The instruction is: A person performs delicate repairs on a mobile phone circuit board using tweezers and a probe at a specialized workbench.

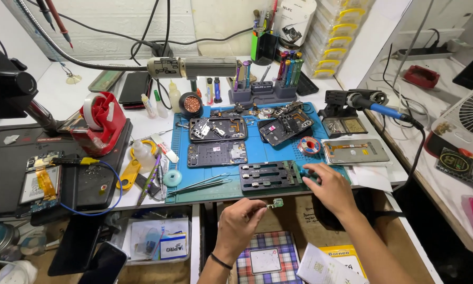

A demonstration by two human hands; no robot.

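Note:
My left hand hovers just off the bench's front edge, pinching a small green circuit board between thumb and fingertips. My right hand rests on the near right corner of the blue work mat, its fingers spread beside a dark board-holding jig. It holds nothing that I can see. Several opened phone bodies lie on the mat behind the jig.
Two tweezers lie at the mat's near left. A red tape dispenser and a microscope base with a phone stand left. A soldering iron rests at the right, a hot-air nozzle hangs over the back.

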